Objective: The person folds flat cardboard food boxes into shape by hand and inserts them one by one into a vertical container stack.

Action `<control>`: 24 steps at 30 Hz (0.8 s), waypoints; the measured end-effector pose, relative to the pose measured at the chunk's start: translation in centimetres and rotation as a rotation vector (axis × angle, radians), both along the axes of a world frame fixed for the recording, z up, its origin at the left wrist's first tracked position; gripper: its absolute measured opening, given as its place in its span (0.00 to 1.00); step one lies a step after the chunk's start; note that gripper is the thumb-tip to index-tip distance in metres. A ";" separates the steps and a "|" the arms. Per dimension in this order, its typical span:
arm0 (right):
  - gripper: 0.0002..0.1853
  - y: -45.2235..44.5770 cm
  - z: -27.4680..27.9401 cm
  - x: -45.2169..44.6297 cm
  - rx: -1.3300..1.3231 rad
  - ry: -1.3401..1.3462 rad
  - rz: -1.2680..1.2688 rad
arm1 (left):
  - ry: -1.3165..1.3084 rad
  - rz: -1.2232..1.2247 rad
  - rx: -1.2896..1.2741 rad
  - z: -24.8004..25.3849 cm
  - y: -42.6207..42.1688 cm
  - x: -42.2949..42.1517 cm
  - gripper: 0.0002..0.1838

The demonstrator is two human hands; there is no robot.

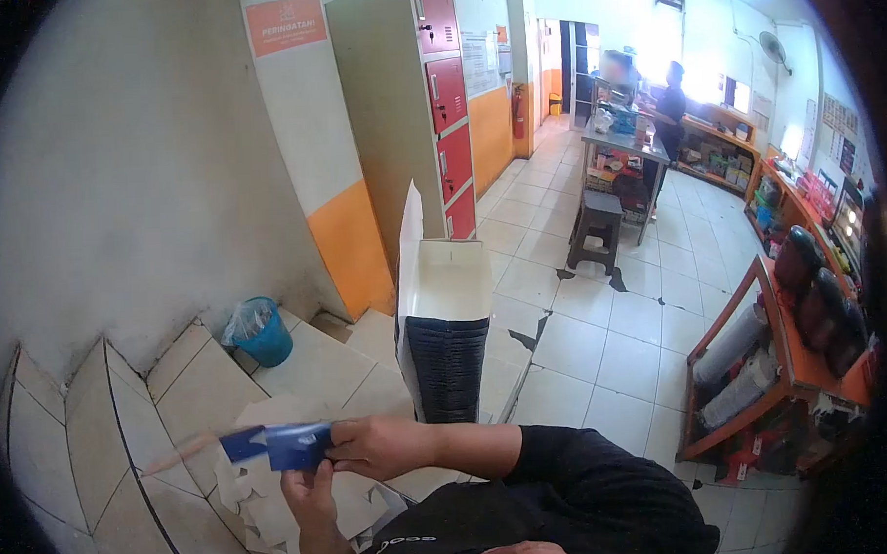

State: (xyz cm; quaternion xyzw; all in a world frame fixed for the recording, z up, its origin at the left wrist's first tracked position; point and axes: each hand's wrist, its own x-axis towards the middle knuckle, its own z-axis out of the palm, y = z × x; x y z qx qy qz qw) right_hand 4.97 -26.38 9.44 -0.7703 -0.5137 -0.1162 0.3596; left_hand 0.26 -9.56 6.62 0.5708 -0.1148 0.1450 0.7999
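Observation:
A small blue card-like piece (295, 446) is pinched between my two hands at the lower left. My left hand (309, 495) grips its lower edge from below, and my right hand (369, 448) holds its right end with bent fingers. Another blue part with a pointed edge shows at its left side, slightly blurred. Beyond my right forearm stands an open white box (453, 267), with a tall stack of dark blue pieces (449, 365) in its near part. White paper or card pieces (266, 508) lie spread below and behind my hands.
A blue bin (260, 332) with a plastic bag stands by the wall near tiled steps (88, 436). Red-doored lockers (447, 111) rise ahead. Farther back are a metal table (624, 139), a dark stool (596, 235) and two people. An orange rack (788, 363) stands right.

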 end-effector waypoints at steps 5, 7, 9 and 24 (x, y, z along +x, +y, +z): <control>0.13 -0.3 4.6 0.4 0.124 0.048 -0.125 | 0.312 -0.212 0.474 1.6 0.9 -2.7 0.14; 0.12 0.0 5.9 0.6 0.054 0.104 -0.161 | 0.398 -0.417 0.638 1.9 1.8 -3.2 0.13; 0.13 -0.5 5.4 1.5 -0.012 0.104 -0.051 | 0.463 -0.582 0.623 2.1 2.2 -3.5 0.11; 0.06 -1.3 4.5 0.1 -0.259 -0.057 0.376 | 0.667 -0.721 0.269 0.3 1.0 -3.7 0.13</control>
